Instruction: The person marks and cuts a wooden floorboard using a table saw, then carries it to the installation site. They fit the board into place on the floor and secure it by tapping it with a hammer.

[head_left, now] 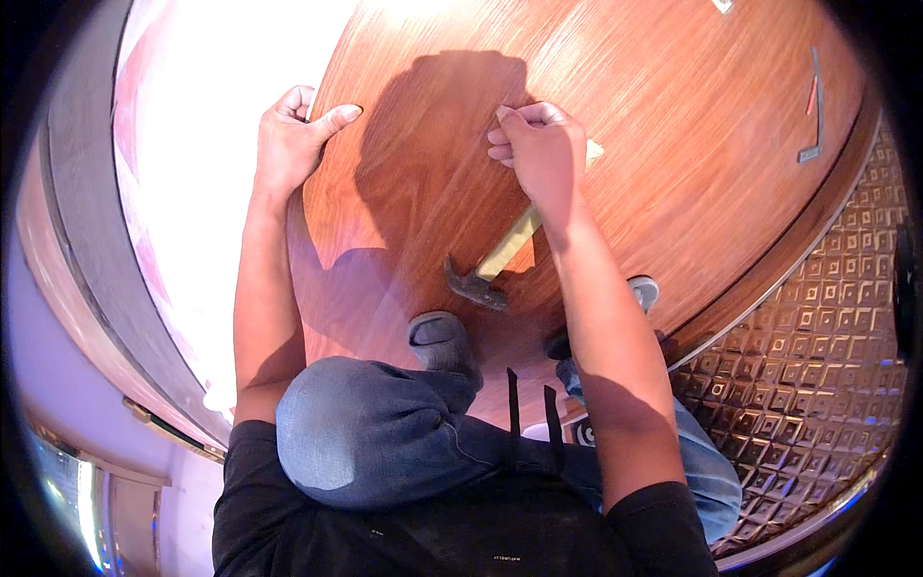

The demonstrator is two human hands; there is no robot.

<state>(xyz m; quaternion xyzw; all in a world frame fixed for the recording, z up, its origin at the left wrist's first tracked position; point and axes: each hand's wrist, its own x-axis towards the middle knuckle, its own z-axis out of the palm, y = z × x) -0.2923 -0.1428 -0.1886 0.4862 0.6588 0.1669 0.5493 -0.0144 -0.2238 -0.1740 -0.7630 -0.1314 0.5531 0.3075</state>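
My left hand point(291, 142) is at the left edge of a reddish-brown wood-grain board point(663, 192). Its thumb lies over the top face and the fingers curl round the edge. Over the board, right of the head-shaped shadow, my right hand point(541, 154) is closed in a pinch, thumb against forefinger. Whatever sits between those fingertips is too small to make out. Beneath the right wrist lies a claw hammer point(510, 245) with a yellow handle. Its dark head points toward my feet, and part of the handle is hidden by the wrist.
A thin grey tool with a red part point(813, 106) lies near the board's right edge. At the far edge is a small white piece point(723, 5). Embossed brown panelling point(798, 365) stands to the right. My jeans-clad knee point(356, 423) and shoes are close below the hammer. Glare whitens the left side.
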